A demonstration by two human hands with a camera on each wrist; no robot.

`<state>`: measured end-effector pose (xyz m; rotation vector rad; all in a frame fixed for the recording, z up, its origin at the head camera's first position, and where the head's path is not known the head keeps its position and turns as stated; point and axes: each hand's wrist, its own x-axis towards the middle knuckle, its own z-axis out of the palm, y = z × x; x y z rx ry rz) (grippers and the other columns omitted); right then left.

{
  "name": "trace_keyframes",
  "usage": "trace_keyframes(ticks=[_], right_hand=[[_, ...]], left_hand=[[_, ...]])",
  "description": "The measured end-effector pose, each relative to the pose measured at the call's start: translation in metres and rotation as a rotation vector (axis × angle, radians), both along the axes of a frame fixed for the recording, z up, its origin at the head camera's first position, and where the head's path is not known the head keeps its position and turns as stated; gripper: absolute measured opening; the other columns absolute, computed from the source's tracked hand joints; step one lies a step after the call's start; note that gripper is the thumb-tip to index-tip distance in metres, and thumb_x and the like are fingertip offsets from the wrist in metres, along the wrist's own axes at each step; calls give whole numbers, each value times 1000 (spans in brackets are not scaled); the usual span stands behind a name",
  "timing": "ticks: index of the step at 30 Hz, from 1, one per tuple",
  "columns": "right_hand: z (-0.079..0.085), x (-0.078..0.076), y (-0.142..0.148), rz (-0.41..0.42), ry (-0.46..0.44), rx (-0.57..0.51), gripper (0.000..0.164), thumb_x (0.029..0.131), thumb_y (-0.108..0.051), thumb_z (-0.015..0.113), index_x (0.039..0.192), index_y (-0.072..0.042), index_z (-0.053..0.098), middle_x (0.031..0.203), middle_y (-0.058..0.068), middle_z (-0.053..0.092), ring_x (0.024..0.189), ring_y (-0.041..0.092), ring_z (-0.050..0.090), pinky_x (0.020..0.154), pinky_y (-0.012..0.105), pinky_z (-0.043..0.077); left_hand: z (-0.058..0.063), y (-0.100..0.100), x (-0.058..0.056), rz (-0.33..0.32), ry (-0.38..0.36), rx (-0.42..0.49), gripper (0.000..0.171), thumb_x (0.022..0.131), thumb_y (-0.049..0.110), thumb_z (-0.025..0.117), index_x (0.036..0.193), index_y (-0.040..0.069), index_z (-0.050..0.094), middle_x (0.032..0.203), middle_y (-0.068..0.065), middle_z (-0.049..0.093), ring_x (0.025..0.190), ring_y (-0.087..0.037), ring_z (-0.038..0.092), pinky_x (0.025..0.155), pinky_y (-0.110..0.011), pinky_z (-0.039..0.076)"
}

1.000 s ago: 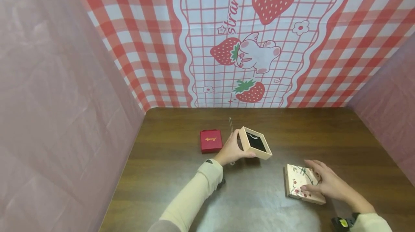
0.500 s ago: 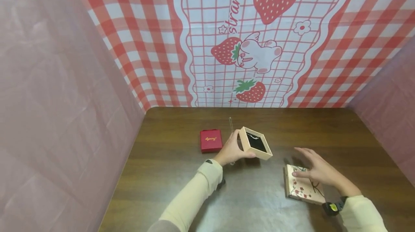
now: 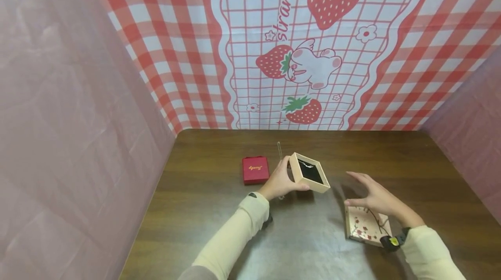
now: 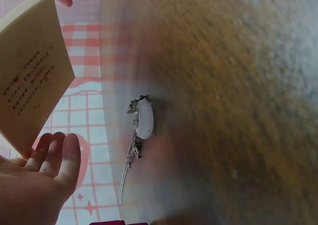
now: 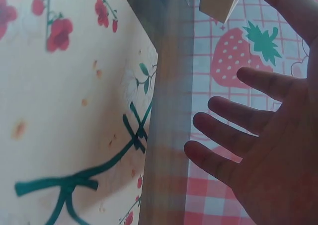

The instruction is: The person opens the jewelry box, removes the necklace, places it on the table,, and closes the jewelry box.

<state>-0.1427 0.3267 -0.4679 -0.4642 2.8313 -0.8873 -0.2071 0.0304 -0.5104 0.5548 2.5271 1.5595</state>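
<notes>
Tilted above the table, a small cream box (image 3: 316,188) is gripped by my left hand (image 3: 280,181), thumb at its near side. A black pad (image 3: 311,175) with a silvery piece of jewellery on it shows inside. The left wrist view shows the box's outer face (image 4: 37,71) with rows of small print. My right hand (image 3: 376,197) hovers with spread fingers over the far edge of a flat box lid (image 3: 364,230) printed with red flowers, holding nothing. Beneath the left hand lie a silvery chain (image 4: 128,160) and a white ring-shaped piece (image 4: 145,119).
A red box (image 3: 255,171) with gold lettering sits left of the left hand. The brown wooden table (image 3: 203,201) ends at a strawberry-print cloth (image 3: 297,67) behind, with a pink cloth (image 3: 78,119) along the left side.
My right hand has lifted off the floral lid and moved left and away from me, its fingers spreading. The lid stays put. The left hand and the cream box have hardly moved.
</notes>
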Motion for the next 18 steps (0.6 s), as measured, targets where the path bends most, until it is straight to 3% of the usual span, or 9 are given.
trace_keyframes(ticks=[18], right_hand=[[-5, -26, -25, 35, -57, -83, 93, 78, -35, 81, 147, 2, 31, 141, 32, 42, 124, 51, 45, 94, 64, 45]], left_hand=[[3, 1, 3, -21, 10, 3, 84, 63, 38, 90, 131, 20, 43, 116, 2, 52, 104, -7, 51, 92, -25, 46]])
